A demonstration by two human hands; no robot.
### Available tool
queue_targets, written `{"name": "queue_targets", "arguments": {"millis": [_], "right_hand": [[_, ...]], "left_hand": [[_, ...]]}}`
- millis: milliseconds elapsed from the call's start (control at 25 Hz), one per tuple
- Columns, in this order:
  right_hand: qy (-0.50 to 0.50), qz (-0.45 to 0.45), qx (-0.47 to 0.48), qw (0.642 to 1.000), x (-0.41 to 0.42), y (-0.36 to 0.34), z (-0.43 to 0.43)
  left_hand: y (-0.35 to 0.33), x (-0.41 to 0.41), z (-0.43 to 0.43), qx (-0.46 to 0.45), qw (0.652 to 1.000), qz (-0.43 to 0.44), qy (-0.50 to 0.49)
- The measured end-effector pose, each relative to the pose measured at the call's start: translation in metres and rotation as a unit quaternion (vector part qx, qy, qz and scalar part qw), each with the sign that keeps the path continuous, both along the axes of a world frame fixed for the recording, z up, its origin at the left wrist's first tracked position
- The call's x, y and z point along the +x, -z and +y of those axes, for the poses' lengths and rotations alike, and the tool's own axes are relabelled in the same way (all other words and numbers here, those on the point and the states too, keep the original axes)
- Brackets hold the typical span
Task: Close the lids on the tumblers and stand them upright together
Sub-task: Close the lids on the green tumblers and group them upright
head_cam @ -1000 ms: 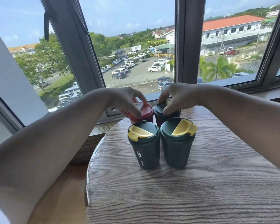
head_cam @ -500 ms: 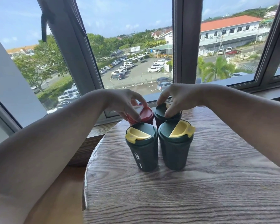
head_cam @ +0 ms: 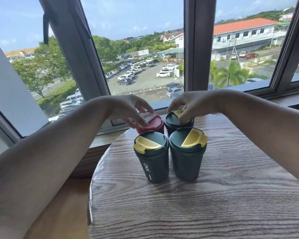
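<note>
Four tumblers upright, clustered on bench (head_cam: 197,204). Left hand (head_cam: 126,109) fingers straight, pressing red tumbler (head_cam: 154,125) flap. Right hand (head_cam: 193,104) on rear green tumbler (head_cam: 171,119) flap, pinching or pressing unclear. Press straight down, avoid tipping.

Both arms are stretched out forward, left forearm (head_cam: 59,144) coming in from the lower left, right forearm (head_cam: 257,118) from the right, and both wrists dip a bit. The left hand (head_cam: 128,109) is palm-down, fingers (head_cam: 140,118) fairly straight, tips pressing down. The right hand (head_cam: 188,104) is just beside it with a small gap between them. It's palm-down too, fingers more bent, tips pressing down.
</note>
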State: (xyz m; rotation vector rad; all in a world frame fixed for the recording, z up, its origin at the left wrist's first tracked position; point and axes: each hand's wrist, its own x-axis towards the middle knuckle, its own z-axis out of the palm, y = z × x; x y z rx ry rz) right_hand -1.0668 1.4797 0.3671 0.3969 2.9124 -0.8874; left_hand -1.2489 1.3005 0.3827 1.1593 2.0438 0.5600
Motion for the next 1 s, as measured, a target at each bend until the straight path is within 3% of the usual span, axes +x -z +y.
{"name": "queue_targets", "arguments": {"millis": [520,720,840,1000], "right_hand": [[-0.008,0.057,-0.054,0.997,0.006,0.011,0.005],[0.010,0.135,-0.080,0.988,0.026,0.014,0.008],[0.018,0.150,-0.084,0.985,0.037,0.013,0.007],[0.049,0.166,-0.014,0.985,0.045,0.007,0.002]], "left_hand": [[0.006,0.002,-0.006,0.029,0.999,0.017,0.008],[0.010,0.006,-0.022,0.116,0.988,0.099,0.035],[0.007,0.014,-0.026,0.122,0.980,0.151,0.052],[-0.004,0.022,-0.024,0.137,0.966,0.212,0.062]]}}
